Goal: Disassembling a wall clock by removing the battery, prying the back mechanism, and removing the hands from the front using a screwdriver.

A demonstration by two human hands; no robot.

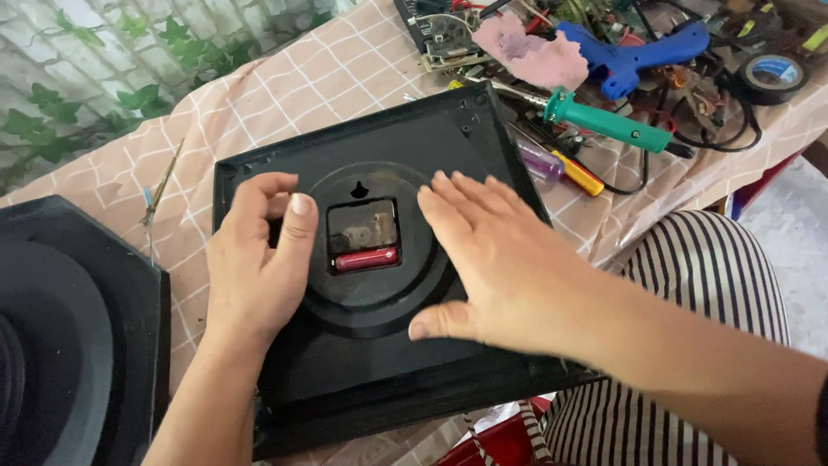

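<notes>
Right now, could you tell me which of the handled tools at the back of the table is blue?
The glue gun, pistol-shaped; the soldering iron has a green handle, the screwdriver a yellow one.

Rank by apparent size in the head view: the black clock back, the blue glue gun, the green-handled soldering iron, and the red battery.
1. black clock back
2. blue glue gun and green-handled soldering iron: look alike, not ranked apart; both lie farther away
3. red battery
</notes>
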